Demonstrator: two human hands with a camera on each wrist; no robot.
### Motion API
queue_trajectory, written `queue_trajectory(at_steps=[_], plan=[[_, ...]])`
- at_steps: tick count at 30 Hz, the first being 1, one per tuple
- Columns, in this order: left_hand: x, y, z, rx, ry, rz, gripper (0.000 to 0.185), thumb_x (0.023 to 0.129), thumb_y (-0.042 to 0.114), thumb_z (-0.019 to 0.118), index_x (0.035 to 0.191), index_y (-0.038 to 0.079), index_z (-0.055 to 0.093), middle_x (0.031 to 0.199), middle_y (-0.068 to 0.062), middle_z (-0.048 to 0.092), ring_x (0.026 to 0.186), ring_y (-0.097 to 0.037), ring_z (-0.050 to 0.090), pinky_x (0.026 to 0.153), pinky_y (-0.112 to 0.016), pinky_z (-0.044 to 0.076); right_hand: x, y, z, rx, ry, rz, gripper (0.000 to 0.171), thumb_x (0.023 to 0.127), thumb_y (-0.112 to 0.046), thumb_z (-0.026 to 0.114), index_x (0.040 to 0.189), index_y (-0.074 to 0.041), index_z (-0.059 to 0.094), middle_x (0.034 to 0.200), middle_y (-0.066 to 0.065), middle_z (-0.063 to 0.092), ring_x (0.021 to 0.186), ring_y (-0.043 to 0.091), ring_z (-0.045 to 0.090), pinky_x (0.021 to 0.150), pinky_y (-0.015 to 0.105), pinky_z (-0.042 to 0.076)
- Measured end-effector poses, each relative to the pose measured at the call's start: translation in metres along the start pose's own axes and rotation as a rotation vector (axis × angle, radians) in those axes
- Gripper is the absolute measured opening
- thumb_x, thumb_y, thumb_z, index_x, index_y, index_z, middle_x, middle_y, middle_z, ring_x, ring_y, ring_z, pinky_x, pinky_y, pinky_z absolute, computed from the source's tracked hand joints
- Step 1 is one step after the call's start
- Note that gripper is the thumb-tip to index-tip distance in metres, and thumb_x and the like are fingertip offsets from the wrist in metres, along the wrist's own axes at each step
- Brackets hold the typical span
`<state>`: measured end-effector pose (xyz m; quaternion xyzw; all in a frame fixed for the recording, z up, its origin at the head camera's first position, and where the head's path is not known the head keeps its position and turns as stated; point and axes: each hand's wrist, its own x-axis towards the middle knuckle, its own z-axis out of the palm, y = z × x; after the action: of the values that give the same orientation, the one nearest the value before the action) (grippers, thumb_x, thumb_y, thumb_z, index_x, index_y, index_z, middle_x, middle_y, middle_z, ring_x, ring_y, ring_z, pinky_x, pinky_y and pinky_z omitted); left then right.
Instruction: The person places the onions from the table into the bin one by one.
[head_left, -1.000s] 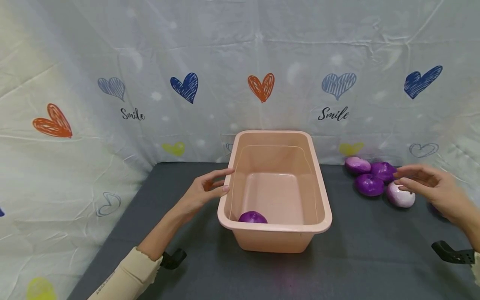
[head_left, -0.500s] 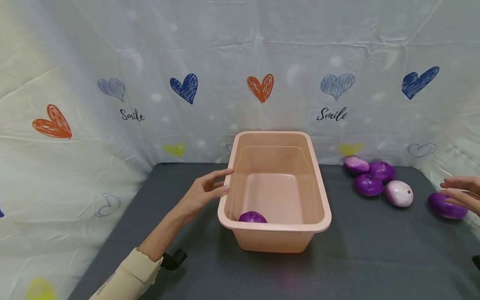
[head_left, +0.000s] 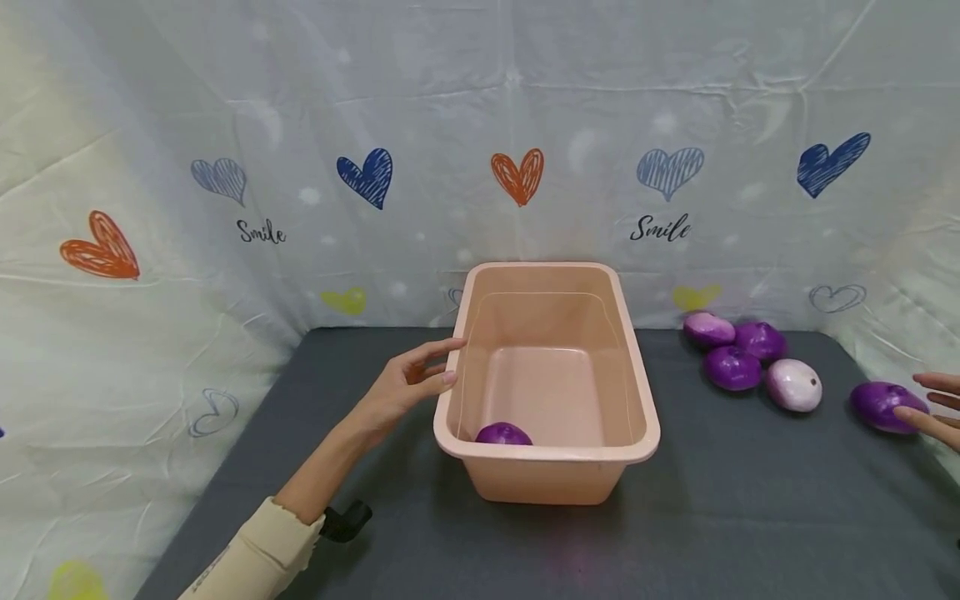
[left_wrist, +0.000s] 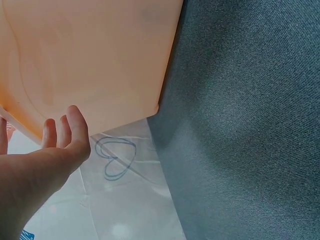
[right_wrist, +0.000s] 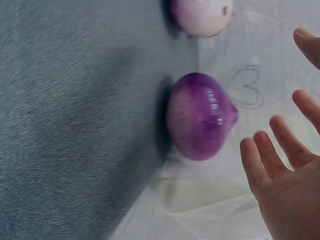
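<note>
Left hand, fingers loose, rests against the tub rim at 9 o'clock, steadying it; right hand, spread, nears an onion at 3 o'clock.

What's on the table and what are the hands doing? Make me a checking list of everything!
Surface: dark grey table, covered in cloth.
Job's things: pink tub in the middle, one purple onion inside at its near left corner; lone purple onion at the far right; group of four onions right of the tub, one pale.
Clutter: nothing seen.
Hands: left hand rests its fingers on the tub's left rim; right hand open, fingers at the lone onion, not gripping it.
Cables: nothing seen; a black wrist mount shows by the left sleeve.
Surroundings: white backdrop with hearts and "Smile" printed on it.
</note>
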<state>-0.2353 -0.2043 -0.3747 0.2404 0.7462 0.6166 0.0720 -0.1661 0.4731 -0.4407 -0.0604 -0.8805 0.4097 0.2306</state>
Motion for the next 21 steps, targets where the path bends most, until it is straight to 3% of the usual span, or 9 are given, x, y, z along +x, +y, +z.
queue_trajectory(at_steps=[2, 5, 6, 8, 9, 11, 13, 16, 21], plan=[[0.000, 0.000, 0.000, -0.003, -0.001, 0.004, 0.053, 0.100, 0.018, 0.068, 0.151, 0.013, 0.051, 0.155, -0.005, 0.043, 0.138, -0.031, 0.044, 0.110, -0.059, 0.035, 0.004, 0.013, 0.001, -0.024, 0.003, 0.003, 0.061, 0.098, -0.020, 0.070, 0.153, -0.027, 0.046, 0.157, -0.006, 0.034, 0.143, 0.012, 0.028, 0.100, 0.006, 0.024], [0.000, 0.001, 0.000, 0.000, -0.001, 0.006, 0.054, 0.100, 0.018, 0.068, 0.151, 0.013, 0.051, 0.155, -0.005, 0.043, 0.138, -0.030, 0.044, 0.110, -0.058, 0.035, 0.011, 0.040, 0.004, -0.075, 0.015, 0.015, 0.073, 0.097, -0.022, 0.072, 0.160, -0.023, 0.036, 0.164, 0.005, 0.025, 0.149, 0.032, 0.021, 0.107, 0.011, 0.019], [0.000, 0.001, 0.000, 0.000, -0.002, 0.006, 0.054, 0.100, 0.018, 0.068, 0.151, 0.013, 0.051, 0.155, -0.005, 0.043, 0.138, -0.030, 0.044, 0.110, -0.058, 0.035, 0.013, 0.047, 0.006, -0.087, 0.022, 0.021, 0.075, 0.097, -0.023, 0.072, 0.161, -0.027, 0.033, 0.165, 0.008, 0.022, 0.149, 0.037, 0.019, 0.108, 0.014, 0.018], [0.000, 0.002, 0.000, 0.004, -0.002, 0.007, 0.054, 0.100, 0.018, 0.068, 0.151, 0.012, 0.051, 0.155, -0.006, 0.043, 0.139, -0.030, 0.044, 0.109, -0.059, 0.036, 0.015, 0.054, 0.006, -0.082, 0.022, 0.020, 0.078, 0.096, -0.022, 0.072, 0.162, -0.022, 0.031, 0.165, 0.015, 0.020, 0.148, 0.042, 0.017, 0.115, 0.024, 0.016], [0.000, 0.002, 0.000, 0.004, -0.002, 0.008, 0.054, 0.100, 0.018, 0.068, 0.151, 0.012, 0.050, 0.155, -0.006, 0.043, 0.139, -0.031, 0.043, 0.109, -0.059, 0.036, 0.016, 0.057, 0.008, -0.095, 0.034, 0.027, 0.079, 0.096, -0.023, 0.073, 0.162, -0.025, 0.030, 0.166, 0.014, 0.020, 0.149, 0.039, 0.017, 0.114, 0.022, 0.016], [0.000, 0.002, 0.000, 0.001, -0.003, 0.010, 0.054, 0.100, 0.018, 0.067, 0.151, 0.012, 0.050, 0.155, -0.006, 0.042, 0.139, -0.033, 0.043, 0.109, -0.059, 0.035, 0.017, 0.054, 0.009, -0.085, 0.025, 0.011, 0.082, 0.093, -0.022, 0.076, 0.161, -0.010, 0.030, 0.163, 0.025, 0.019, 0.147, 0.050, 0.015, 0.120, 0.042, 0.015], [0.000, 0.002, 0.000, 0.005, -0.001, 0.014, 0.054, 0.100, 0.019, 0.067, 0.151, 0.012, 0.050, 0.155, -0.006, 0.043, 0.139, -0.033, 0.042, 0.109, -0.059, 0.035, 0.020, 0.056, 0.011, -0.102, 0.012, -0.003, 0.086, 0.092, -0.023, 0.077, 0.159, 0.000, 0.028, 0.160, 0.033, 0.019, 0.143, 0.058, 0.015, 0.116, 0.062, 0.015], [0.000, 0.001, -0.001, -0.010, -0.006, 0.017, 0.053, 0.101, 0.017, 0.066, 0.151, 0.011, 0.050, 0.155, -0.007, 0.042, 0.140, -0.034, 0.041, 0.109, -0.059, 0.036, 0.029, 0.068, 0.015, -0.179, -0.020, -0.015, 0.091, 0.091, -0.029, 0.079, 0.157, 0.006, 0.026, 0.157, 0.038, 0.018, 0.138, 0.065, 0.015, 0.106, 0.076, 0.017], [0.001, 0.000, 0.000, -0.027, -0.024, 0.014, 0.053, 0.101, 0.015, 0.065, 0.152, 0.011, 0.049, 0.156, -0.006, 0.041, 0.140, -0.031, 0.041, 0.108, -0.057, 0.038, 0.039, 0.088, 0.016, -0.251, -0.065, 0.017, 0.098, 0.090, -0.037, 0.078, 0.156, 0.009, 0.022, 0.156, 0.040, 0.016, 0.136, 0.066, 0.014, 0.103, 0.079, 0.018]])
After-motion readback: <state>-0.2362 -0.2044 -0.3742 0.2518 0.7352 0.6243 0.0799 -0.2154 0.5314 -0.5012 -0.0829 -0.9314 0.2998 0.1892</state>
